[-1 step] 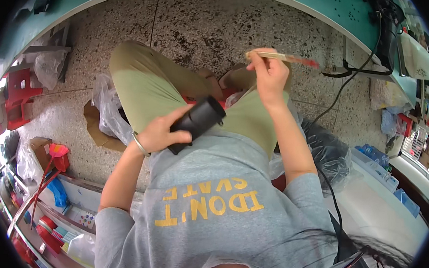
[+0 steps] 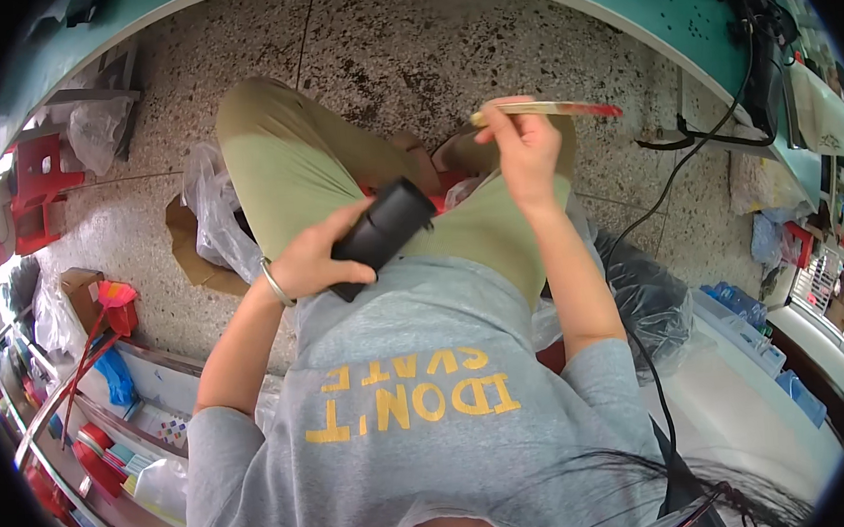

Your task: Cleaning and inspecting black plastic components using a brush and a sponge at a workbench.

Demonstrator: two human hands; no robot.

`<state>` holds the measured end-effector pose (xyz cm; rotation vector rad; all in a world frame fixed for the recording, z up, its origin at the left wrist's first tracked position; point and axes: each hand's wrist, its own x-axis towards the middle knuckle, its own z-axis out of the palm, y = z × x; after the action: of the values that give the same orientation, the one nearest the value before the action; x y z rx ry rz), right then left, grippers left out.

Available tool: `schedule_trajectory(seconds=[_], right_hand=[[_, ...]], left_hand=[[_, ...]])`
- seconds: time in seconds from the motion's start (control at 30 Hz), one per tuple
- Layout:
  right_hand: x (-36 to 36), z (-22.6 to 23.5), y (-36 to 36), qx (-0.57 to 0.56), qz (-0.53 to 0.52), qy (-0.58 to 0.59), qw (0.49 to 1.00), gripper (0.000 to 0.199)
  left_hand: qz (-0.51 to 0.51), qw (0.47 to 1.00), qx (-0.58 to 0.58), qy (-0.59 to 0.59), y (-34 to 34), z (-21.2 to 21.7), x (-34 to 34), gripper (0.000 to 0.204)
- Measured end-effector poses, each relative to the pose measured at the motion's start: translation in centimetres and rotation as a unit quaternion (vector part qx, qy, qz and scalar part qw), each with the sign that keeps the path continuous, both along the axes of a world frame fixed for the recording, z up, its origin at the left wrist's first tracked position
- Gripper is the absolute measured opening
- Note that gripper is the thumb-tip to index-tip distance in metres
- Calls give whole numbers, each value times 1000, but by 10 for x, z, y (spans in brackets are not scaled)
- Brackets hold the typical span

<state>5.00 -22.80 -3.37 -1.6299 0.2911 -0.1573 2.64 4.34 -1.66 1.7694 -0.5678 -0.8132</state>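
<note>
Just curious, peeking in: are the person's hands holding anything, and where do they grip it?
Left hand wraps the lower end of a black cylinder. Right hand pinches a thin red-tipped wooden stick near its pale end.

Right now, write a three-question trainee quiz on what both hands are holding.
1. True or false: the left hand grips a black cylindrical device.
2. What does the right hand hold? A) a thin brush with a red tip B) scissors C) a cup
3. Fill in: the black cylindrical device is held over the person's ____.

Key: 1 true; 2 A; 3 lap.
</note>
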Motion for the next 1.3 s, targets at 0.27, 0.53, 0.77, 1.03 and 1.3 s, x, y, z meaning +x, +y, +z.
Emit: schedule_trajectory(seconds=[0.27,0.53,0.77,1.03,1.3], right_hand=[[-33,12,54,-184,168,-126,960,5],[-39,13,55,-193,88,-149,966,7],[-39,7,57,146,102,93,980,7],[-17,-38,47,-96,48,66,992,13],[-1,32,28,-104,1,-278,955,7]], left_hand=[[337,826,-238,383,-20,0,4,47],[379,842,-224,311,-28,0,2,47],[387,846,-228,287,-41,6,4,47],[384,847,-227,289,-44,2,8,49],[247,946,102,-184,-40,28,9,65]])
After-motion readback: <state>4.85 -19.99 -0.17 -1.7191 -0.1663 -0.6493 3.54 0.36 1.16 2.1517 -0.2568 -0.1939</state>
